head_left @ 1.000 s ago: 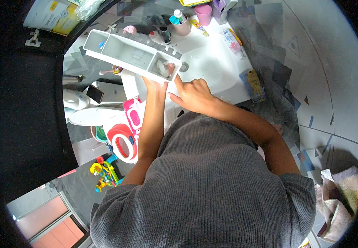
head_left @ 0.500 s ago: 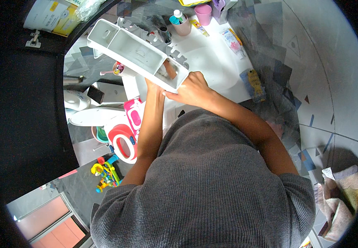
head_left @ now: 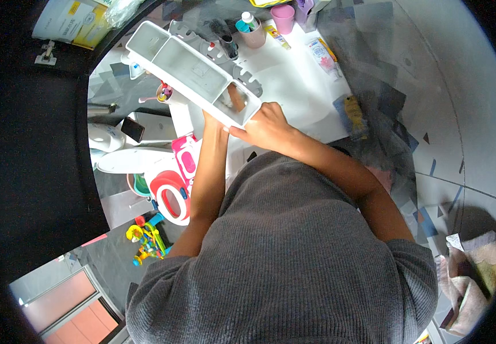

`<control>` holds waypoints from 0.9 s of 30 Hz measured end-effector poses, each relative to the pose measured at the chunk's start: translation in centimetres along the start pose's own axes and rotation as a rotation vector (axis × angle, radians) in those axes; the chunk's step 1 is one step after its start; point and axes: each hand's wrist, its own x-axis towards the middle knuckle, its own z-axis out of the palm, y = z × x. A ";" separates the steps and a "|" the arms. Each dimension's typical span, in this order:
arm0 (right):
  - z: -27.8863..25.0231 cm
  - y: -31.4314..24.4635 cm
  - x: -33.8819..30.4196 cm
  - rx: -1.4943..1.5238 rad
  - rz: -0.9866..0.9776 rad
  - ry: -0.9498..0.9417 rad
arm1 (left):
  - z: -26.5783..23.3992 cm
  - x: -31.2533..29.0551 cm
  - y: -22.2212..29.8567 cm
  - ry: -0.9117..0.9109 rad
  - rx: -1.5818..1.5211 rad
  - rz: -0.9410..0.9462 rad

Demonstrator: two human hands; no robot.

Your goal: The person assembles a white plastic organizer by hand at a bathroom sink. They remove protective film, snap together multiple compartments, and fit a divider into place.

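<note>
White sink (head_left: 305,86) at far centre; patterned grey tiling (head_left: 394,97) to right, red-and-white seat (head_left: 171,198) to left. White three-compartment organizer (head_left: 193,67) over sink's left side, near-right end held by curled fingers of right hand (head_left: 268,126). Left hand (head_left: 214,119) under near edge, finger closure impossible to tell. Shows steeper organizer slant than one second ago, right fingers wrapped, formerly extended.

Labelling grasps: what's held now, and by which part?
A white three-compartment organizer, by its right end: left hand at the near long side, right hand at the near corner. Exact grip partly hidden.
</note>
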 end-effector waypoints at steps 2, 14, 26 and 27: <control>0.4 0.4 0.1 0.026 -0.024 0.059 | -0.4 0.2 -0.2 -0.014 0.020 0.007; -0.6 -1.3 -0.1 -0.119 0.062 -0.057 | 1.6 0.2 1.1 -0.004 0.010 0.039; 0.9 0.3 -0.5 0.323 0.099 -0.219 | -0.4 -0.1 0.0 -0.116 0.001 -0.094; 0.8 0.1 -0.6 0.480 0.143 -0.284 | -0.7 -0.2 0.0 -0.121 -0.002 -0.113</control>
